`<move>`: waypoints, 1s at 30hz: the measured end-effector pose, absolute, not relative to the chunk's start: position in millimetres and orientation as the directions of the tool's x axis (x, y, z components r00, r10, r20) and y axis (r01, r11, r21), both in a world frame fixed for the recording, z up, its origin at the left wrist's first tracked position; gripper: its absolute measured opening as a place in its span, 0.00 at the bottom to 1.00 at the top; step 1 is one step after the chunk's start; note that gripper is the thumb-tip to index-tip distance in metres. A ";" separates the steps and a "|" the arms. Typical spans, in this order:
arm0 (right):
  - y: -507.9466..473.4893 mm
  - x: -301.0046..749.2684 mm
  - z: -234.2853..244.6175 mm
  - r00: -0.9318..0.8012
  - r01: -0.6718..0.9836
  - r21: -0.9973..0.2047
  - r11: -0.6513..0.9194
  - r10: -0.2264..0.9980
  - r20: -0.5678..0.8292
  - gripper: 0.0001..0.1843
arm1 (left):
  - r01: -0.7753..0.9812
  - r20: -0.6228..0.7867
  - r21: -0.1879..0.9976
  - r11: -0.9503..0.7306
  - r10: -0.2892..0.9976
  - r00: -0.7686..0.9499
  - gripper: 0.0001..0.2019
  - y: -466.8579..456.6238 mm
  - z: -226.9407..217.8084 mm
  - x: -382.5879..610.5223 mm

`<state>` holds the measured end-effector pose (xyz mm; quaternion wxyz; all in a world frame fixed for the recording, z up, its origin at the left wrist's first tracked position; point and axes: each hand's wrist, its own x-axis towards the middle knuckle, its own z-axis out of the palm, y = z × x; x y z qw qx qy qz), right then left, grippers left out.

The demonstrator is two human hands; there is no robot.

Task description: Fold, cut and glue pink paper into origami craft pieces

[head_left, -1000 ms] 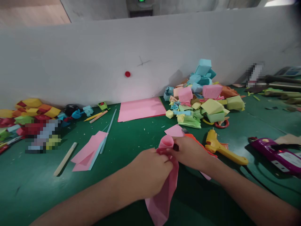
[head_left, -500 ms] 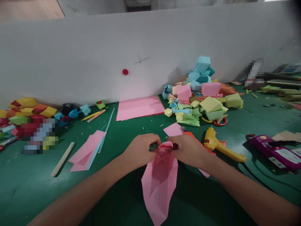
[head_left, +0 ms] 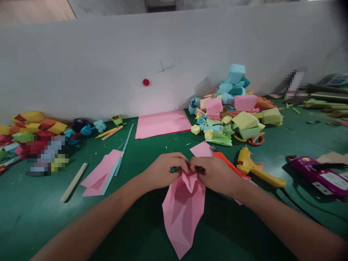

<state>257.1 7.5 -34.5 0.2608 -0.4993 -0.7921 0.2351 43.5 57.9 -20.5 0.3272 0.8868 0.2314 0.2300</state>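
A creased pink paper [head_left: 182, 214] hangs from both my hands over the green table [head_left: 141, 156], its pointed end toward me. My left hand [head_left: 164, 170] pinches the paper's top edge with closed fingers. My right hand [head_left: 213, 174] pinches the same top edge from the other side, the fingertips of both hands almost touching. The top of the paper is folded in between the fingers and partly hidden.
A flat pink sheet [head_left: 162, 124] lies by the white wall [head_left: 108, 65]. A pile of folded coloured papers [head_left: 233, 112] sits at the right, another pile [head_left: 29, 130] at the left. A yellow glue gun [head_left: 254, 168], a purple tool [head_left: 318, 174], pink folded sheets [head_left: 102, 173] and sticks [head_left: 74, 182] lie around.
My left hand moved from the paper's front up to its top edge. The rolled top opened, then got pressed in as both hands came together. The paper now hangs unfolded.
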 end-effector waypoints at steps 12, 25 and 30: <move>3.8 257.4 -32.3 -0.435 0.637 -0.620 0.458 0.878 0.202 0.16 | 0.440 0.071 0.721 -0.535 0.689 0.721 0.07 56.4 -21.0 44.1; 7.9 252.5 -27.7 -0.342 0.829 -0.457 0.323 0.939 0.043 0.09 | 0.674 -0.024 0.454 -0.583 0.748 0.663 0.07 41.0 -10.3 54.9; 1.8 248.2 -22.1 -0.356 0.866 -0.358 0.349 0.933 0.048 0.07 | 0.745 -0.083 0.270 -0.610 0.756 0.649 0.10 38.0 -9.5 56.9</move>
